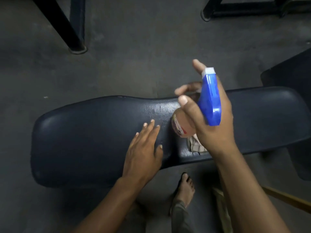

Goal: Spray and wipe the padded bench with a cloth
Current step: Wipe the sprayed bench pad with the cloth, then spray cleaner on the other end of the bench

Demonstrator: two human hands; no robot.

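Observation:
The dark padded bench lies across the middle of the view. My left hand rests flat on its seat, fingers straight. My right hand holds a spray bottle above the bench; the bottle has a blue trigger head, a white nozzle and pale liquid inside. My thumb wraps its neck, while the index finger sticks up past the nozzle. A light checked cloth lies on the bench under that hand, mostly hidden.
Grey concrete floor surrounds the bench. Black metal frame legs stand at the upper left and another frame at the upper right. A second dark pad is at the right edge. My bare foot is below the bench.

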